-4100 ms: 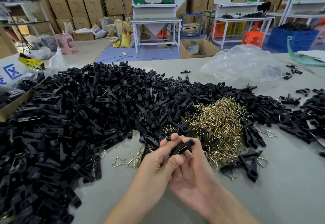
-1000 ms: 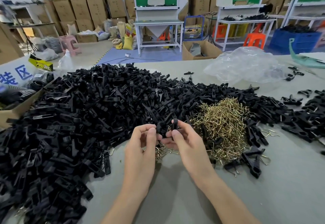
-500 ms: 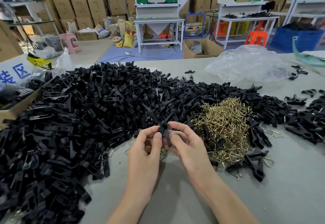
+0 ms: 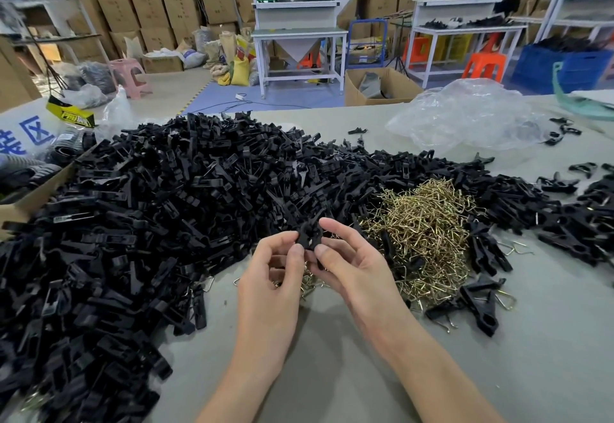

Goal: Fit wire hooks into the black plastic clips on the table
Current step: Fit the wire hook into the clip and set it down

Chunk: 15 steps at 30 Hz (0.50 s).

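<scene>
Both hands meet over the table's near middle, holding one black plastic clip [image 4: 309,235] upright between them. My left hand [image 4: 271,284] pinches its left side with thumb and fingertips. My right hand [image 4: 353,268] pinches its right side, index finger arched over the top. A heap of brass-coloured wire hooks [image 4: 420,233] lies just right of the hands, and a few loose hooks [image 4: 310,281] lie under them. A very large pile of black clips [image 4: 149,223] fills the left and middle of the table.
More black clips [image 4: 578,219] spread along the right side, some with hooks fitted [image 4: 481,303]. A crumpled clear plastic bag [image 4: 471,116] lies at the back right. A cardboard box [image 4: 36,196] edges the left. The grey tabletop [image 4: 332,372] lies bare near me.
The hands went forward to the pile's edge, then drew back a little. They now hold a clip upright and turned face-on between both sets of fingertips.
</scene>
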Each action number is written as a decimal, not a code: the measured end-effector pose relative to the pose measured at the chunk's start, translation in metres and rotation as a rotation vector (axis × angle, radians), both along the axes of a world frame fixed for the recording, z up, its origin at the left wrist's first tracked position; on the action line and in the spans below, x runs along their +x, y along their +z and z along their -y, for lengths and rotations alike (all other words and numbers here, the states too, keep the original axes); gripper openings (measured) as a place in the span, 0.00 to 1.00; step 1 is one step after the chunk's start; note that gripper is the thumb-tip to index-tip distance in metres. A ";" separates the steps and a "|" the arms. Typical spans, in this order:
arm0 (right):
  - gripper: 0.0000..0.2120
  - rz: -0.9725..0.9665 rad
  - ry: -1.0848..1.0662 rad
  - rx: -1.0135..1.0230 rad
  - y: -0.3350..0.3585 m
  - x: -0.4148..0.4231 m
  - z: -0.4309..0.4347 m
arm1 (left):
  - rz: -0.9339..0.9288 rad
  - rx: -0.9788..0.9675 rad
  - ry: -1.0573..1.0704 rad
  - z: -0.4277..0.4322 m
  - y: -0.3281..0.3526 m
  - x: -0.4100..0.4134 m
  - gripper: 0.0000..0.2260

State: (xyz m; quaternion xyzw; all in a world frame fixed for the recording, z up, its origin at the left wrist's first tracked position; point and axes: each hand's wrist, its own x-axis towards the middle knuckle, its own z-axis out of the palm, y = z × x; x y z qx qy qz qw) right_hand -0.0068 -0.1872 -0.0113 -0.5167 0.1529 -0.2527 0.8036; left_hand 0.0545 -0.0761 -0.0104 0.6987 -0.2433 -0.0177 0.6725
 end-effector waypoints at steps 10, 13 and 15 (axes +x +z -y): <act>0.14 0.011 -0.001 -0.031 0.004 -0.001 -0.005 | -0.023 0.004 -0.015 -0.001 -0.003 0.003 0.07; 0.14 0.003 -0.006 -0.032 0.004 0.000 -0.004 | -0.025 -0.001 -0.022 -0.002 -0.002 0.002 0.06; 0.14 -0.006 -0.010 -0.034 0.003 -0.001 -0.003 | -0.027 0.001 -0.025 -0.002 -0.002 0.002 0.06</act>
